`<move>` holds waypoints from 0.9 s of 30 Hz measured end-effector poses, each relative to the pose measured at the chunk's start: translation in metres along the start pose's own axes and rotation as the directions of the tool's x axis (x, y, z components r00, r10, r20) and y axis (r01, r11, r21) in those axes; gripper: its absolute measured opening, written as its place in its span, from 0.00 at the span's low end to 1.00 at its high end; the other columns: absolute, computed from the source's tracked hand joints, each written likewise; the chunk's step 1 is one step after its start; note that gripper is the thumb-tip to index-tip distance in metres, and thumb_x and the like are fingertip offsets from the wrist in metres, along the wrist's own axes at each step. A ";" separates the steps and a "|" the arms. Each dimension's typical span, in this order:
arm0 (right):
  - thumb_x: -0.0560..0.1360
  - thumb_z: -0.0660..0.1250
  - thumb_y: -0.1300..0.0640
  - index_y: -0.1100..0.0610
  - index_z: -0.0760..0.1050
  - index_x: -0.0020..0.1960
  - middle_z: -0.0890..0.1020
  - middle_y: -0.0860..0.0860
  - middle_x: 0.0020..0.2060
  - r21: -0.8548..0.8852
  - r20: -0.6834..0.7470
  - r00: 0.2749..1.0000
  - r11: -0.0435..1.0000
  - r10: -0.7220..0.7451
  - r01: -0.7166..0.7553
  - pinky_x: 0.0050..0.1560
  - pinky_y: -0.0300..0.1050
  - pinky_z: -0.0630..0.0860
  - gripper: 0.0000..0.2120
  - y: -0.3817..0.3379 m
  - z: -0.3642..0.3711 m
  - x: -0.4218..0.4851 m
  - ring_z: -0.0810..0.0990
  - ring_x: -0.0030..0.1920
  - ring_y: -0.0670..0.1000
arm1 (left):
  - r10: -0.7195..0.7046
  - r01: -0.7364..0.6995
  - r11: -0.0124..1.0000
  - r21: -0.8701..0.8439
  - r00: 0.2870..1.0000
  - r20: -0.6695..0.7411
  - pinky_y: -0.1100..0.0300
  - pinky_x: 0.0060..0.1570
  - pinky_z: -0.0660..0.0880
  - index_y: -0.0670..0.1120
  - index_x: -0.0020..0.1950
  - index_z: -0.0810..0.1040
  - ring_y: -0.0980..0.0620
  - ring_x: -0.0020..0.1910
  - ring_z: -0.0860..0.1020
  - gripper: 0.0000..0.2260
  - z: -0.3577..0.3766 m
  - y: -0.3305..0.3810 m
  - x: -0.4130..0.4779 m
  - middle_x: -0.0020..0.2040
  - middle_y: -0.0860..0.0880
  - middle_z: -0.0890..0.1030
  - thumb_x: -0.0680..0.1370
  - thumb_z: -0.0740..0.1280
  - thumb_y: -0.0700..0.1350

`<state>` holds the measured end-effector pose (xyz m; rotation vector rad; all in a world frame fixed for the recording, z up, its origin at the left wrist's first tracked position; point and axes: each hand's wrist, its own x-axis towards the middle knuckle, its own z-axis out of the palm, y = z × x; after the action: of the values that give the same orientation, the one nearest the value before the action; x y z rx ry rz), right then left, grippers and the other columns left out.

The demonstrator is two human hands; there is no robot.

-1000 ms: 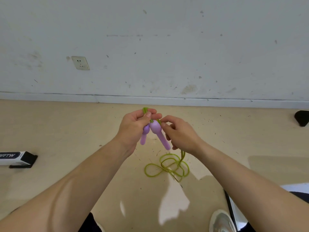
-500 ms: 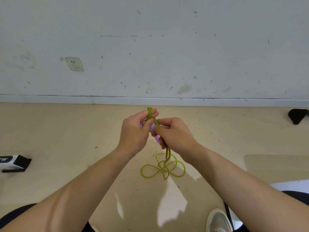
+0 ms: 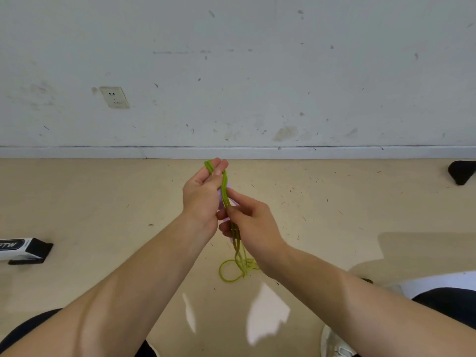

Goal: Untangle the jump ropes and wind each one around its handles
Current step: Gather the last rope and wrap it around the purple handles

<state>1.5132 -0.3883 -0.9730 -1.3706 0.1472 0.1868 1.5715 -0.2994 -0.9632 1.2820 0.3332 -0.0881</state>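
Observation:
A green jump rope (image 3: 224, 188) with purple handles (image 3: 220, 195) hangs between my hands above the floor. My left hand (image 3: 202, 199) grips the handles and pinches the rope's top bend at its fingertips. My right hand (image 3: 251, 225) is closed on several green strands lower down, just below and right of the left hand. The handles are mostly hidden behind both hands. The rope's loose end lies in loops on the floor (image 3: 235, 270) beneath my right wrist.
A white and black box (image 3: 22, 249) lies on the floor at the left. A black object (image 3: 461, 171) sits at the far right by the baseboard. A white shoe (image 3: 334, 343) and my dark trousers are at the bottom. The wall carries a socket (image 3: 114, 97).
My right hand slid down the green strands and pulled them straight. My left hand rose with the top bend. The pile of loops on the floor shrank.

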 end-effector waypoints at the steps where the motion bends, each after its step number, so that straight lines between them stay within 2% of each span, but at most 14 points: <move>1: 0.81 0.58 0.66 0.34 0.82 0.44 0.81 0.49 0.36 -0.046 0.011 0.999 0.998 -0.032 0.032 0.42 0.43 0.77 0.28 0.001 0.000 0.001 0.76 0.34 0.49 | -0.016 0.016 1.000 -0.009 1.000 0.021 0.62 0.24 0.73 0.52 0.61 0.79 0.49 0.54 0.81 0.10 -0.001 0.002 0.000 0.64 0.58 0.81 0.84 0.61 0.43; 2: 0.82 0.58 0.65 0.31 0.81 0.42 0.81 0.49 0.37 -0.096 0.018 0.998 0.994 -0.059 0.061 0.44 0.43 0.78 0.29 0.000 0.000 0.002 0.77 0.35 0.48 | -0.023 0.024 1.000 -0.006 0.999 0.048 0.65 0.23 0.67 0.50 0.65 0.77 0.50 0.52 0.81 0.11 -0.004 0.003 0.001 0.64 0.58 0.80 0.85 0.60 0.44; 4: 0.82 0.59 0.62 0.30 0.81 0.43 0.81 0.47 0.36 -0.154 0.018 0.995 0.983 -0.098 0.099 0.47 0.43 0.80 0.27 -0.001 -0.002 0.005 0.79 0.35 0.47 | -0.023 0.024 1.000 -0.006 0.992 0.122 0.63 0.28 0.69 0.49 0.71 0.72 0.52 0.53 0.81 0.14 -0.008 0.003 0.003 0.65 0.60 0.79 0.86 0.57 0.44; 6: 0.82 0.60 0.62 0.30 0.79 0.48 0.81 0.44 0.35 -0.161 0.013 0.992 0.979 -0.124 0.124 0.48 0.42 0.81 0.24 -0.004 -0.004 0.007 0.81 0.36 0.47 | -0.011 0.014 1.000 -0.015 0.981 0.192 0.56 0.48 0.78 0.47 0.74 0.69 0.53 0.63 0.78 0.18 -0.010 0.004 0.006 0.65 0.60 0.79 0.85 0.56 0.38; 7: 0.81 0.60 0.62 0.30 0.77 0.50 0.80 0.43 0.35 -0.166 0.018 0.991 0.977 -0.133 0.134 0.49 0.42 0.81 0.24 -0.005 -0.005 0.008 0.82 0.37 0.47 | 0.004 -0.001 1.000 -0.012 0.977 0.212 0.52 0.60 0.76 0.46 0.75 0.68 0.54 0.68 0.75 0.20 -0.011 0.004 0.008 0.65 0.59 0.79 0.84 0.55 0.35; 9: 0.80 0.60 0.63 0.26 0.73 0.54 0.80 0.41 0.36 -0.199 0.064 0.988 0.969 -0.139 0.149 0.50 0.40 0.79 0.28 -0.008 -0.006 0.009 0.83 0.40 0.46 | 0.057 -0.061 0.998 0.016 0.977 0.204 0.50 0.70 0.70 0.46 0.76 0.67 0.56 0.70 0.73 0.22 -0.012 0.006 0.010 0.65 0.58 0.78 0.83 0.55 0.31; 12: 0.80 0.59 0.63 0.23 0.64 0.61 0.79 0.41 0.41 -0.223 0.151 0.984 0.966 -0.099 0.132 0.43 0.32 0.73 0.31 -0.004 -0.002 0.009 0.79 0.42 0.45 | 0.104 -0.107 0.994 0.015 0.987 0.120 0.49 0.72 0.69 0.46 0.75 0.68 0.57 0.70 0.73 0.22 -0.011 0.007 0.010 0.68 0.57 0.77 0.83 0.56 0.31; 15: 0.82 0.57 0.59 0.23 0.57 0.70 0.77 0.44 0.39 -0.314 0.190 0.977 0.937 -0.093 0.151 0.43 0.38 0.72 0.31 0.004 0.001 0.005 0.74 0.37 0.41 | 0.069 -0.065 0.997 -0.050 0.994 0.079 0.48 0.72 0.68 0.44 0.75 0.69 0.54 0.71 0.72 0.21 -0.009 0.005 0.009 0.69 0.54 0.77 0.83 0.57 0.32; 17: 0.83 0.54 0.56 0.24 0.49 0.74 0.76 0.41 0.39 -0.440 0.208 0.969 0.872 -0.131 0.212 0.43 0.41 0.71 0.31 0.005 0.000 0.004 0.73 0.34 0.39 | 0.027 -0.019 0.997 -0.072 0.994 0.110 0.46 0.72 0.69 0.44 0.74 0.69 0.47 0.69 0.75 0.19 -0.009 0.007 0.008 0.64 0.45 0.81 0.83 0.62 0.38; 19: 0.84 0.52 0.56 0.30 0.43 0.77 0.77 0.46 0.41 -0.558 0.260 0.948 0.773 -0.183 0.302 0.38 0.42 0.69 0.31 0.005 0.001 0.004 0.71 0.32 0.42 | 0.007 0.002 0.998 -0.071 0.993 0.119 0.48 0.70 0.70 0.44 0.73 0.70 0.45 0.63 0.79 0.21 -0.009 0.009 0.007 0.59 0.40 0.83 0.80 0.68 0.42; 21: 0.84 0.52 0.57 0.39 0.46 0.80 0.74 0.53 0.43 -0.639 0.292 0.929 0.676 -0.228 0.367 0.37 0.43 0.68 0.29 0.005 0.003 0.005 0.71 0.36 0.47 | 0.016 -0.011 0.994 -0.113 0.999 0.041 0.55 0.64 0.75 0.43 0.71 0.73 0.55 0.59 0.81 0.22 -0.010 0.008 0.008 0.62 0.50 0.82 0.77 0.71 0.36; 24: 0.84 0.53 0.57 0.45 0.55 0.79 0.71 0.50 0.46 -0.657 0.251 0.934 0.663 -0.255 0.358 0.40 0.38 0.69 0.24 0.013 0.005 0.007 0.70 0.40 0.46 | -0.017 0.016 0.991 -0.136 1.000 -0.004 0.57 0.45 0.79 0.44 0.66 0.76 0.52 0.59 0.82 0.22 -0.010 0.006 0.011 0.61 0.55 0.83 0.75 0.67 0.28; 25: 0.84 0.54 0.57 0.46 0.59 0.78 0.72 0.49 0.47 -0.631 0.200 0.937 0.695 -0.285 0.346 0.40 0.36 0.69 0.23 0.016 0.007 0.004 0.71 0.40 0.45 | -0.029 0.027 0.987 -0.155 0.999 -0.014 0.56 0.43 0.79 0.44 0.66 0.76 0.49 0.59 0.82 0.22 -0.011 0.006 0.014 0.60 0.54 0.83 0.75 0.66 0.27; 27: 0.83 0.58 0.57 0.48 0.67 0.69 0.75 0.44 0.49 -0.544 0.071 0.943 0.779 -0.326 0.311 0.41 0.34 0.69 0.16 0.021 0.009 -0.002 0.74 0.40 0.43 | -0.044 0.029 0.974 -0.223 0.997 -0.061 0.49 0.53 0.79 0.41 0.66 0.76 0.44 0.62 0.80 0.21 -0.012 0.009 0.021 0.61 0.50 0.82 0.75 0.65 0.25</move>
<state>1.5068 -0.3757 -0.9906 -1.9533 -0.1340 -0.0889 1.5911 -0.2830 -0.9641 1.0584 0.4119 -0.0385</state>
